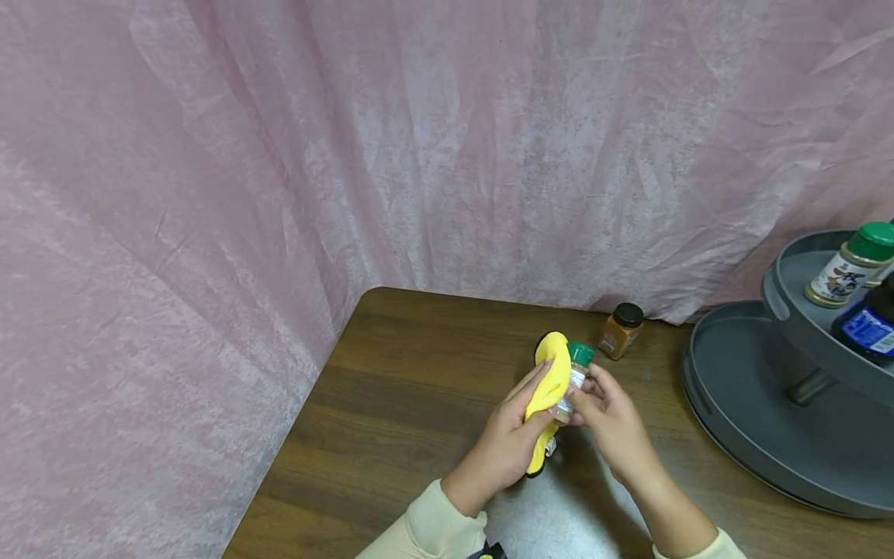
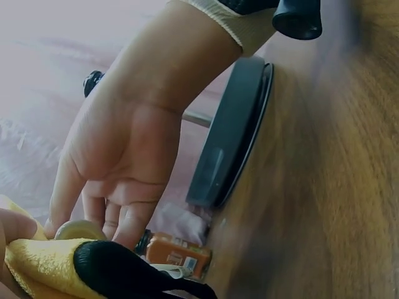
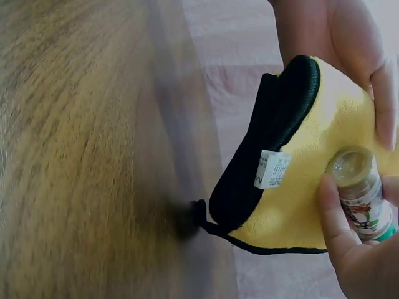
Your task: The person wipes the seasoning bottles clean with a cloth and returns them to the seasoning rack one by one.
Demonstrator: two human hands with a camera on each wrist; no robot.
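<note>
My left hand (image 1: 504, 444) grips a folded yellow cloth (image 1: 551, 386) with black edging and a white tag, thumb toward the bottle. Against the cloth's right side, a small green-capped seasoning bottle (image 3: 363, 198) is pinched between the thumb and fingers of my right hand (image 1: 615, 423). In the right wrist view its round base faces the camera, the green cap pointing away. Both hands are held over the wooden table (image 1: 335, 419). The left wrist view shows the bottle's base just behind the cloth's folded edge, with the rest hidden.
A black-capped jar of orange-brown spice (image 1: 621, 331) stands behind my right hand. To the right is a grey two-tier round stand (image 1: 761, 419); its upper tier bears a green-capped bottle (image 1: 848, 268) and a dark bottle with a blue label (image 1: 869, 322). Pink curtain (image 1: 447, 155) hangs behind the table.
</note>
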